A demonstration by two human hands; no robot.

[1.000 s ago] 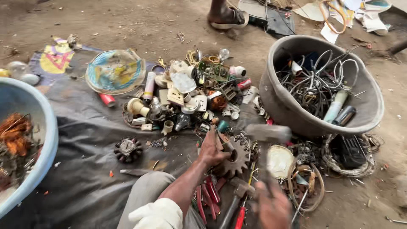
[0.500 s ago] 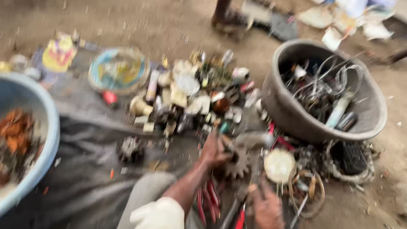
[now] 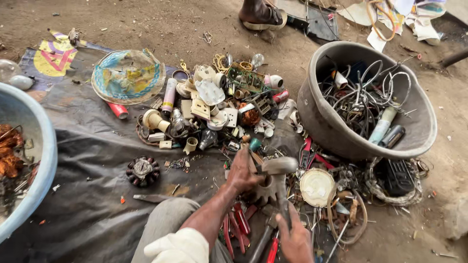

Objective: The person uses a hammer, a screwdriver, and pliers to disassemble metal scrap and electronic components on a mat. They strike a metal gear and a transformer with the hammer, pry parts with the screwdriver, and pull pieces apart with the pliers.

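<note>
A dark grey plastic sheet (image 3: 92, 146) spread over bare dirt ground (image 3: 161, 24) carries a heap of mixed electrical scrap (image 3: 214, 107) at frame centre, a round grey tub of wires (image 3: 317, 122) at right, and a small black ribbed rotor (image 3: 142, 170) lower left.

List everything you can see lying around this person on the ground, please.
grey tub: one, grey, right, full of tangled wires
blue basin: one, light blue, left edge, holding rusty coppery scrap
scrap pile: one heap, mixed white, cream and metal parts, centre
round plate: one, blue and yellow, upper left, on the dark sheet
dark sheet: one, grey-black, under most items
small rotor: one, dark, left of the hands
white disc: one, off-white, right of the hammer
toothed gear: one, rusty brown, under the left hand
hammer: one, grey metal, above the gear
left hand: on the gear
right hand: gripping the hammer handle
</note>
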